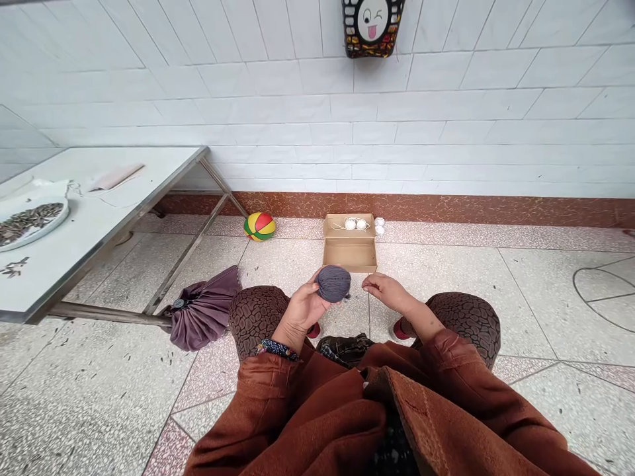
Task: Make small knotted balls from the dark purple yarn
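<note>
A dark grey ball of yarn [334, 284] rests in my left hand [303, 307], the fingers and thumb curled around its left side. My right hand [387, 291] is a short way to the right of the ball, with thumb and fingertips pinched together; whatever they may hold is too small to make out. Just beyond both hands an open cardboard box [350, 254] lies on the floor. Two small white balls [350, 224] sit on its lid, with pale strands beside them. More white round pieces [380, 226] lie against the lid's right edge.
A white table [124, 175] with a metal frame stands at the left, bearing a plate [62, 215] of seed-like bits. A colourful ball [259, 226] and a folded purple umbrella [203, 307] are near its legs. A black basket [372, 46] hangs on the tiled wall.
</note>
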`<state>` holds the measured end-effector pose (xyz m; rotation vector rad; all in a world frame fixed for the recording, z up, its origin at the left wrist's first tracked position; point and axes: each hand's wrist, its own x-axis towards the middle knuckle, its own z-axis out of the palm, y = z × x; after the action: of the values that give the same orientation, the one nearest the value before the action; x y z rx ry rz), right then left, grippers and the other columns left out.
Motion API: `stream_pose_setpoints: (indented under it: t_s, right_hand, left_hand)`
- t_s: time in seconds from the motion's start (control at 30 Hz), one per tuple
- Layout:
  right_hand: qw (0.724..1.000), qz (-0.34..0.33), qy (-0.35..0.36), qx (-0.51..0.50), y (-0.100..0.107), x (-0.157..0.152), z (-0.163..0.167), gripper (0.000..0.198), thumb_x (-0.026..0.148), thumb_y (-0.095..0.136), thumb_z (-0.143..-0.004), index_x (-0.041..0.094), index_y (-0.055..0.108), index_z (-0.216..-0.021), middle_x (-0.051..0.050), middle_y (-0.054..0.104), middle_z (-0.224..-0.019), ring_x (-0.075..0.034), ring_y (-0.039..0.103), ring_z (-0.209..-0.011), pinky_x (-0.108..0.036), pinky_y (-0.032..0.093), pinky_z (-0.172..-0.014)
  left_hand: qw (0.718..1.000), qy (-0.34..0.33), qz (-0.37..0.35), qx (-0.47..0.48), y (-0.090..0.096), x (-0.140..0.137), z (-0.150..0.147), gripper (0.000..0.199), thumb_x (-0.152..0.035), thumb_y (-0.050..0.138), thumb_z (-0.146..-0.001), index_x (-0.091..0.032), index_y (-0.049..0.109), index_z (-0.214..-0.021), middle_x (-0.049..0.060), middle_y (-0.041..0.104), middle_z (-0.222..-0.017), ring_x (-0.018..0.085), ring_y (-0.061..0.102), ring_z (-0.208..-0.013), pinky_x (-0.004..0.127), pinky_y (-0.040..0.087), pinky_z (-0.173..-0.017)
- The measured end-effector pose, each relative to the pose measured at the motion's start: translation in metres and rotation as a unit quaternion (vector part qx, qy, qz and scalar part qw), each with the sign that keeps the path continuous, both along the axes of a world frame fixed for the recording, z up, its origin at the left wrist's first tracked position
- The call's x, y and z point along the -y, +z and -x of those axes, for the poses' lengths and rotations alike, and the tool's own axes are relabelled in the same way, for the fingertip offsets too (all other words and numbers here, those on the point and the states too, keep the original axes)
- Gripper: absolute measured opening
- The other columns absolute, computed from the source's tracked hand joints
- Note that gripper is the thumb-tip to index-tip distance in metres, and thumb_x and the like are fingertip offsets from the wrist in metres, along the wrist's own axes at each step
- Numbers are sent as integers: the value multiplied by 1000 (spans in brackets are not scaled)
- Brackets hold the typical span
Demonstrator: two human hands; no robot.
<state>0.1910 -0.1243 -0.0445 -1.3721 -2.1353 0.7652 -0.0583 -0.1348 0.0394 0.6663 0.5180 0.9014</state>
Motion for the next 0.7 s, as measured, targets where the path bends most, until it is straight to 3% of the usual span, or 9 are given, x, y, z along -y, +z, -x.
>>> stream_pose_setpoints:
  t_s: [0.13, 0.23, 0.37, 0.47, 0.53, 0.63, 0.7]
  right_hand:
    - [998, 9, -41, -48, 6, 2, 0, 12, 18, 59, -88, 19, 67, -97, -5, 66, -93, -17, 61, -84, -32, 49, -80]
    - [986, 23, -64, -152, 26, -5, 11, 33, 18, 62, -84, 20, 60, -118, -5, 64, -104, -11, 54, -66, -29, 49, -70]
    - [959, 90, -20, -269, 43, -11, 29, 52, 14, 58, -81, 23, 47, -132, -4, 65, -107, -9, 51, -60, -24, 48, -61]
    - [956, 129, 2, -262, 37, -6, 35, 32, 17, 54, -85, 19, 55, -117, -1, 63, -85, -12, 56, -65, -25, 49, -63]
    - [967, 116, -17, -226, 30, 1, 36, 21, 23, 56, -86, 17, 59, -106, -1, 60, -81, -13, 57, -66, -28, 50, -66]
    - [968, 91, -64, -225, 24, 9, 37, 30, 28, 64, -83, 17, 57, -110, -1, 58, -85, -13, 55, -65, -30, 50, -66]
    - [951, 120, -66, -277, 24, 12, 40, 39, 28, 64, -83, 18, 52, -118, 0, 58, -83, -13, 55, -63, -29, 50, -62]
  left_hand:
    - [999, 10, -5, -32, -1, -9, -3, 61, -30, 64, -72, -17, 56, -131, 13, 67, -117, 27, 65, -99, 36, 53, -76]
    - [998, -15, -4, -54, 1, -13, -10, 51, -30, 65, -73, -16, 61, -123, 13, 67, -113, 23, 65, -87, 32, 51, -67]
    - [998, -39, 1, -54, 7, -16, -20, 47, -30, 65, -75, -15, 62, -119, 12, 68, -109, 21, 64, -80, 31, 49, -64]
    - [998, -38, 0, -51, 12, -19, -23, 44, -32, 64, -77, -13, 63, -117, 13, 69, -107, 21, 64, -80, 31, 50, -63]
    - [998, -27, 4, -53, 14, -21, -23, 43, -31, 64, -77, -14, 63, -117, 13, 69, -108, 21, 65, -82, 30, 50, -62]
    - [998, -12, 14, -59, 15, -23, -25, 40, -30, 64, -78, -15, 63, -116, 11, 70, -107, 20, 65, -82, 29, 51, -63]
    - [998, -18, 19, -60, 15, -23, -28, 36, -30, 65, -78, -13, 65, -110, 11, 71, -101, 19, 64, -76, 28, 50, -62]
